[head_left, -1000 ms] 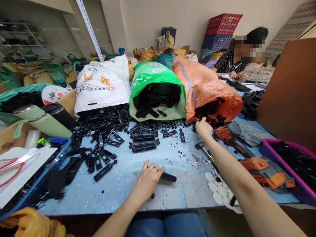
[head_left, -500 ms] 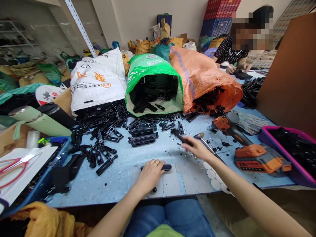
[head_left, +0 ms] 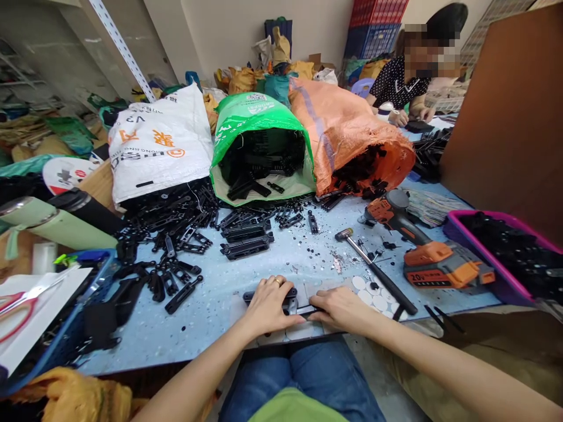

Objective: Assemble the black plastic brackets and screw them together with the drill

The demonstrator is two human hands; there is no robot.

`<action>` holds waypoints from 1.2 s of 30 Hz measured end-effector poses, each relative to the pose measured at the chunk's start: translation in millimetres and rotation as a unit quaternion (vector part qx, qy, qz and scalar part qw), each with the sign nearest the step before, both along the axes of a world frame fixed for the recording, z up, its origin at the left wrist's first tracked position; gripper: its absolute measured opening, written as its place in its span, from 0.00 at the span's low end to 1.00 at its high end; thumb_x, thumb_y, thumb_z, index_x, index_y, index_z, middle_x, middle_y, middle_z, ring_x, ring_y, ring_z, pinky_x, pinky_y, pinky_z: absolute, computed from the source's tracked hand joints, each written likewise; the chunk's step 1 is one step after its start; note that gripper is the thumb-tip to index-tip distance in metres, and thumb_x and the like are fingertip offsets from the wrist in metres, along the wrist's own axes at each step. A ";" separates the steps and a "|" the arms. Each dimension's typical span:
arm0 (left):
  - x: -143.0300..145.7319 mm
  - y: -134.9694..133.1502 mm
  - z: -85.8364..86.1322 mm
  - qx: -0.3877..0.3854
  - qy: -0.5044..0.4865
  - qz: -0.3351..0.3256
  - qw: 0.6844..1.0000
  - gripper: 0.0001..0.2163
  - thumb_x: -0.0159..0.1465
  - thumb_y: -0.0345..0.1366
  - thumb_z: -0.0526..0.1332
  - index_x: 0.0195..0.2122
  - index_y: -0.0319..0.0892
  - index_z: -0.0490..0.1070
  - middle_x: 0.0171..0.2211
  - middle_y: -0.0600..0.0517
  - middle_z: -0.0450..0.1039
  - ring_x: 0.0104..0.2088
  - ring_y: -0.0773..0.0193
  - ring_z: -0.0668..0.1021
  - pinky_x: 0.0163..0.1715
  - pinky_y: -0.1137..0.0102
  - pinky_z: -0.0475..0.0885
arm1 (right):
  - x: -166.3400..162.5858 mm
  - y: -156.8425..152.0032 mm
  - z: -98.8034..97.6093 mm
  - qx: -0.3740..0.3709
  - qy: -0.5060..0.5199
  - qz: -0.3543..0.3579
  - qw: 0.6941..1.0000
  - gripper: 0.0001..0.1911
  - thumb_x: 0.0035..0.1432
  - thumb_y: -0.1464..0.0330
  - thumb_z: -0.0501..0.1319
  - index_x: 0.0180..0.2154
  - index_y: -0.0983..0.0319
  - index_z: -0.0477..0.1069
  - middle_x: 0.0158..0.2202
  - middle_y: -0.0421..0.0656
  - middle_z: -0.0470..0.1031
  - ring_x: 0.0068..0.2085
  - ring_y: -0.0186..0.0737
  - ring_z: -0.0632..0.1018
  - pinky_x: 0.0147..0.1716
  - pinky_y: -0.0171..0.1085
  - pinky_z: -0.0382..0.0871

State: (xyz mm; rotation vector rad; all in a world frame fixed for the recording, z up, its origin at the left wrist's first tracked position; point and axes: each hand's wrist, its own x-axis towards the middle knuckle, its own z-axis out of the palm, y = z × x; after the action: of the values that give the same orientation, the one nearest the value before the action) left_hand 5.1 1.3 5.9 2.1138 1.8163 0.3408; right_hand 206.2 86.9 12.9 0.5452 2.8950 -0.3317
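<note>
My left hand (head_left: 269, 306) rests fingers-down on a long black plastic part (head_left: 270, 295) lying on the blue table (head_left: 211, 319) near its front edge. My right hand (head_left: 342, 309) is closed on a second thin black plastic piece (head_left: 303, 310) and presses it against the first, right beside my left hand. Both hands meet over pale square patches on the tabletop. Most of the held pieces is hidden under my fingers.
Three sacks, white (head_left: 153, 146), green (head_left: 259, 146) and orange (head_left: 352, 138), spill black parts (head_left: 185, 228) across the table. An orange cordless drill (head_left: 422, 252), a hammer (head_left: 373, 269), white discs (head_left: 373, 296) and a purple bin (head_left: 501, 258) lie right. A blue tray (head_left: 57, 328) stands left. Another person sits at back right.
My right hand came back from the orange sack's mouth with a black piece and joined my left hand at the front edge. The view tilted down.
</note>
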 end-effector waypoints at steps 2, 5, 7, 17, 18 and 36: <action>-0.8 -0.4 -1.2 0.006 -0.002 -0.010 1.000 0.30 0.47 0.60 0.61 0.44 0.44 0.63 0.42 0.48 0.66 0.43 0.52 0.68 0.44 0.59 0.63 | 1.7 -2.5 0.1 0.004 -0.001 -0.011 1.000 0.21 0.63 0.52 0.45 0.36 0.59 0.66 0.31 0.41 0.73 0.29 0.37 0.74 0.23 0.35 0.49; -0.8 -1.7 -3.0 0.020 -0.005 -0.013 1.000 0.31 0.45 0.59 0.63 0.43 0.43 0.62 0.39 0.49 0.68 0.42 0.53 0.69 0.45 0.58 0.63 | 3.2 -5.9 3.2 0.016 -0.005 -0.027 1.000 0.20 0.63 0.53 0.44 0.36 0.59 0.66 0.31 0.41 0.73 0.29 0.37 0.74 0.23 0.35 0.49; -0.6 -3.3 -5.1 0.033 -0.011 -0.006 0.999 0.30 0.46 0.58 0.63 0.42 0.42 0.62 0.38 0.48 0.68 0.41 0.53 0.70 0.45 0.59 0.63 | 2.6 -8.7 7.5 0.032 -0.004 -0.027 0.999 0.20 0.63 0.53 0.44 0.36 0.59 0.66 0.31 0.41 0.72 0.29 0.37 0.73 0.24 0.35 0.50; -3.2 -8.6 -16.2 0.096 -0.027 0.011 0.995 0.20 0.57 0.54 0.57 0.39 0.41 0.63 0.34 0.48 0.69 0.37 0.57 0.73 0.34 0.65 0.67 | -9.3 -8.4 30.1 0.125 0.028 -0.007 0.992 0.15 0.64 0.57 0.47 0.38 0.59 0.65 0.32 0.43 0.71 0.32 0.41 0.72 0.29 0.37 0.55; -2.6 -9.0 -16.0 0.092 -0.025 0.018 0.995 0.20 0.57 0.54 0.57 0.39 0.41 0.63 0.34 0.48 0.69 0.37 0.56 0.73 0.34 0.65 0.67 | -9.3 -4.9 28.7 0.124 0.030 -0.004 0.992 0.15 0.64 0.57 0.47 0.38 0.59 0.65 0.32 0.43 0.71 0.31 0.41 0.72 0.29 0.37 0.55; 1.0 272.7 -12.6 0.042 0.033 0.183 0.982 0.12 0.62 0.30 0.52 0.45 0.37 0.68 0.45 0.40 0.68 0.47 0.56 0.70 0.45 0.65 0.66 | 24.3 24.2 -19.3 -0.013 0.136 -0.032 0.990 0.17 0.62 0.55 0.50 0.43 0.58 0.68 0.40 0.44 0.71 0.40 0.40 0.70 0.42 0.40 0.60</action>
State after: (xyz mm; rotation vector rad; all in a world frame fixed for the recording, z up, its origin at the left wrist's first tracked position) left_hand 6.0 273.9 -6.7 1.8523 2.2684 0.4470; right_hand 230.5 111.1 -6.4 0.6352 3.1325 -0.4889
